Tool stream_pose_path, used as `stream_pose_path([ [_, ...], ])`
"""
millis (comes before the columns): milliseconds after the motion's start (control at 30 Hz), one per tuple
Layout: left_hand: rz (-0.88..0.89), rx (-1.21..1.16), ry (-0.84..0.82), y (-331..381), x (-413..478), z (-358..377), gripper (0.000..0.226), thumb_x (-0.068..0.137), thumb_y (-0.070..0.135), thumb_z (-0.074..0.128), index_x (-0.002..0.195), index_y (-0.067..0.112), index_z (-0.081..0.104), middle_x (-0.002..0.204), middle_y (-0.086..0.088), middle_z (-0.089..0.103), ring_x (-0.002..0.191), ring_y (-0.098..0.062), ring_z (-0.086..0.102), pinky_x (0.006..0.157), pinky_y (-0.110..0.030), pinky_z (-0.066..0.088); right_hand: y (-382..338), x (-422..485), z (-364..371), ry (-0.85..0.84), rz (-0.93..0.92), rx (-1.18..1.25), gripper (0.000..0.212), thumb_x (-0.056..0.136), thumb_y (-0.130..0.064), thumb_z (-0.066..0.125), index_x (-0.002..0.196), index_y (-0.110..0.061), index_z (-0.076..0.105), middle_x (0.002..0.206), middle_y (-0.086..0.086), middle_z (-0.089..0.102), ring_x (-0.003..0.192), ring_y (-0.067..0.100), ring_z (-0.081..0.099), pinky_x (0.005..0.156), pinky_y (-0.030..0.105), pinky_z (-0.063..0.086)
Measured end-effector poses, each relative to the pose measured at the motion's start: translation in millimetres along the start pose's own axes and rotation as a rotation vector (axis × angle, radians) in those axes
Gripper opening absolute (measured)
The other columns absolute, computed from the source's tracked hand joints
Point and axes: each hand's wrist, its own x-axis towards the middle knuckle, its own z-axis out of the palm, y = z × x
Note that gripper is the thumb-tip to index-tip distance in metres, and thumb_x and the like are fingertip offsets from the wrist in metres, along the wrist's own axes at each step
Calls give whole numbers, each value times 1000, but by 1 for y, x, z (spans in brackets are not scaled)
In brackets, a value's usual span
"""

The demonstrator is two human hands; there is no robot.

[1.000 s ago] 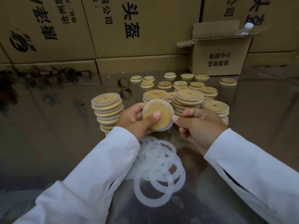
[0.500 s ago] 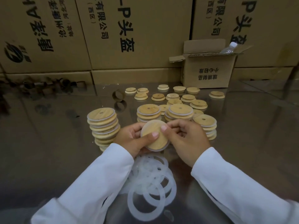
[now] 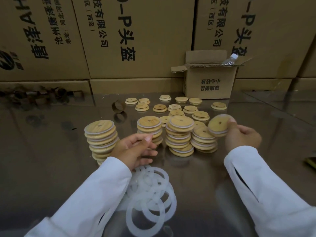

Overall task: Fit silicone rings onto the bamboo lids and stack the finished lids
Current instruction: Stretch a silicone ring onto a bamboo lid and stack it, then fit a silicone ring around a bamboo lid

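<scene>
**Lid** (image 3: 218, 125): bamboo, one centre hole, white ring fitted. It is in the air, just above and to the right of the right stack (image 3: 203, 140). It is blurred, so I cannot tell whether the ring sits evenly all round.

**Right hand** (image 3: 242, 135): thumb and fingertips pinch the lid at its right edge. It holds nothing else.

**Left hand** (image 3: 135, 149): fingers loosely curled, holding nothing. It is close in front of the second stack (image 3: 149, 129); I cannot tell whether they touch.

**Stock on table** (image 3: 51, 151):
- Four stacks of ringed lids, counting the left stack (image 3: 101, 137) and the third stack (image 3: 179, 135). All have staggered layers.
- Loose lids (image 3: 174, 106), unringed, lie behind the stacks.
- Rings (image 3: 150, 190) are heaped near the table's front edge, partly under the left sleeve (image 3: 94, 194).

**Hazards, as judged:**
1. Set down off-centre, the lid could slide off the right stack. The silicone layers are uneven and the stack already steps sideways.
2. A push while placing could tip the right stack into the third stack just beside it. That one looks the least steady.
3. A ring not fully seated may spring off once more lids press on it.
4. If the left hand goes forward, it could nudge the second stack.
5. If the left sleeve draws back, it could drag rings off the heap.
6. The edge pinch is slight, so the lid could twist free before it lands.
</scene>
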Motion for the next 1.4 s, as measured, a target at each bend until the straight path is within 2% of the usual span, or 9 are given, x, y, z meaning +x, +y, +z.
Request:
stream_pose_path([
  [100, -10, -1, 10, 1, 0, 0, 10, 87, 12, 55, 88, 12, 65, 63, 1, 69, 60, -12, 68, 55, -24, 56, 0, 5, -1, -127, 138, -112, 23, 86, -28, 61, 80, -7, 61, 78, 9, 60, 74, 26, 55, 70, 28, 35],
  [200, -27, -2, 24, 1, -1, 0, 11, 88, 11, 55, 88, 11, 65, 63, 0, 69, 59, -13, 68, 54, -23, 56, 6, 6, 2, -226, 145, -217, 26, 85, -31, 63, 70, -11, 57, 74, 7, 58, 67, 23, 52, 71, 31, 35],
  [333, -41, 4, 43, 1, -1, 1, 11, 87, 10, 55, 88, 11, 66, 63, -1, 69, 59, -15, 68, 52, -24, 55, 20, 16, 8, -234, 31, -243, 32, 83, -37, 63, 98, -13, 50, 87, 3, 56, 85, 23, 53, 75, 32, 37],
  [500, -55, -5, 58, 2, 0, 1, 12, 87, 10, 54, 90, 9, 66, 62, -1, 69, 58, -16, 67, 52, -24, 56, 23, 39, 8, -179, -85, -148, 20, 88, -31, 57, 95, -12, 54, 78, 0, 56, 67, 11, 49, 72, 28, 32],
  [700, -71, -20, 71, -3, 4, 1, 14, 86, 10, 54, 88, 7, 67, 62, -6, 67, 56, -19, 66, 49, -25, 54, 29, 89, 17, -258, -220, -638, 18, 89, -19, 55, 105, -15, 62, 107, 8, 64, 102, 30, 58, 80, 29, 39],
  [867, -79, -46, 62, -6, 8, 0, 16, 84, 6, 52, 84, 2, 68, 61, -12, 64, 52, -22, 63, 45, -26, 53, 35, 115, 39, -614, -374, -903, 22, 86, -39, 58, 101, -25, 66, 103, -1, 68, 97, 20, 60, 85, 32, 47],
  [1033, -123, -80, 51, -7, 13, -5, 19, 80, 4, 52, 76, -1, 70, 61, -18, 61, 49, -27, 61, 42, -28, 51, 33, 121, 68, -903, -415, -902, 27, 78, -48, 65, 94, -27, 70, 83, -15, 57, 80, 7, 54, 77, 26, 44],
  [1200, -163, -74, 15, -9, 15, -10, 21, 62, 14, 58, 72, 4, 73, 63, -19, 61, 51, -29, 61, 44, -30, 52, 39, 121, 71, -925, -379, -701, 11, 73, -30, 76, 73, -27, 65, 79, -12, 60, 73, 3, 54, 62, 17, 40],
  [1400, -174, -83, 16, -10, 16, -11, 21, 62, 13, 56, 71, 3, 73, 62, -19, 60, 50, -29, 60, 43, -30, 51, 45, 121, 65, -953, -383, -653, 22, 78, -21, 72, 98, -22, 60, 102, 0, 63, 102, 17, 58, 88, 29, 44],
])
